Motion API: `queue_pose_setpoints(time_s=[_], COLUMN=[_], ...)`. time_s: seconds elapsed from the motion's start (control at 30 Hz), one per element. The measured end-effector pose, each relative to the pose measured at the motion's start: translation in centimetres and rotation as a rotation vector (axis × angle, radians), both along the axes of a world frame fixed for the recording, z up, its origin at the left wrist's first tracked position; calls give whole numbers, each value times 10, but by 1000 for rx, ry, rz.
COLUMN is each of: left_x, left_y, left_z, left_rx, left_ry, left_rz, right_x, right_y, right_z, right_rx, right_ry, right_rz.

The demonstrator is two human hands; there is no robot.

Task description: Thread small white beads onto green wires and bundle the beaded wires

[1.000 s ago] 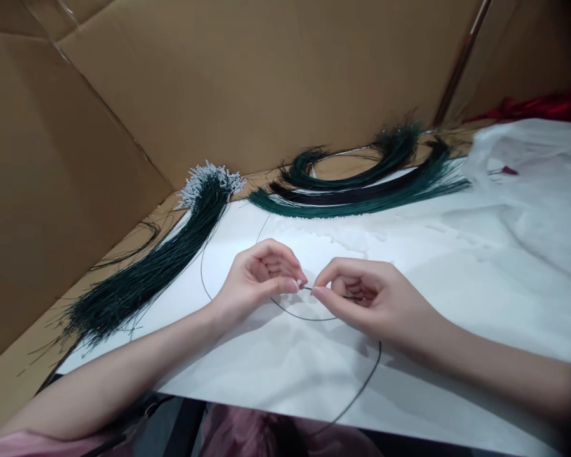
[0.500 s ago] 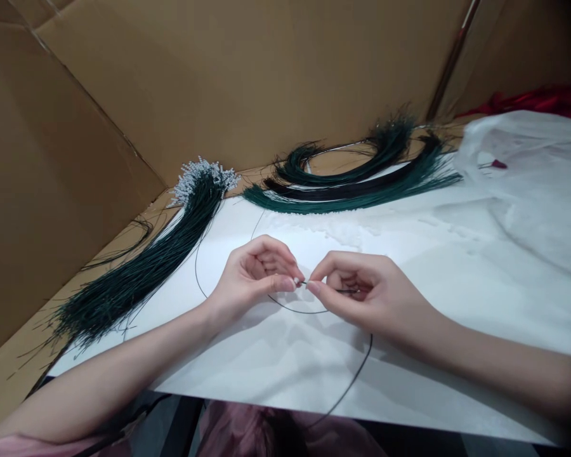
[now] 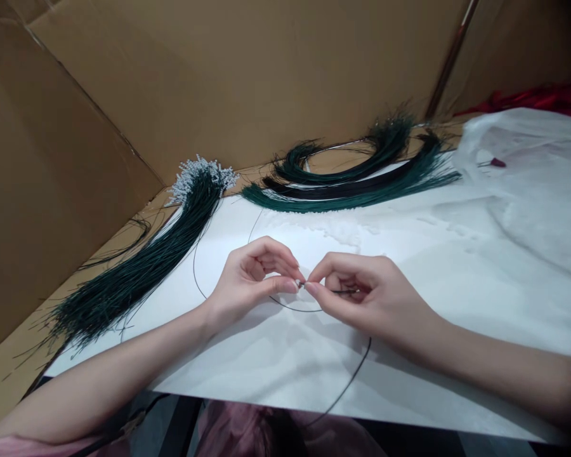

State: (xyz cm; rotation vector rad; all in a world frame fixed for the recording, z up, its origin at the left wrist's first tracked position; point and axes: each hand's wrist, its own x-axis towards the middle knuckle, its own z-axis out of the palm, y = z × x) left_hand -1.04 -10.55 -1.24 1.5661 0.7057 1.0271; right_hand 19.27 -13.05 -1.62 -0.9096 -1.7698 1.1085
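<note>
Above the white tabletop (image 3: 266, 362), the thumb and index finger of my left hand (image 3: 252, 270) pinch a small white bead (image 3: 297, 283). My right hand (image 3: 366, 282) pinches a thin dark green wire (image 3: 347, 358) close to its tip, right beside the bead. Whether the tip is inside the bead is too small to tell. The wire passes through my right palm, and a loop of it hangs below over the front edge of the table. My two hands' fingertips almost touch.
A bundle of dark green wires (image 3: 143, 260) with white beaded ends lies at left. Curved bundles of green wire (image 3: 342, 200) lie at the back, with small white pieces (image 3: 342, 231) before them. A translucent plastic bag (image 3: 542, 165) is at right; cardboard walls (image 3: 266, 76) stand behind.
My fingertips have drawn slightly closer together, and less wire shows between the bead and my right fingers. The view has shifted a little; both pinches are kept.
</note>
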Motion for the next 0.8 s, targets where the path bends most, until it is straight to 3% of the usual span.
queue_pose_setpoints(time_s=[0.8], left_x=[0], left_y=[-4], left_z=[5], left_rx=[183], left_ry=[107], left_rz=[41], right_x=[2], right_y=[-1], right_z=[-1], right_rx=[131], right_ry=[-70], right_rz=[-24])
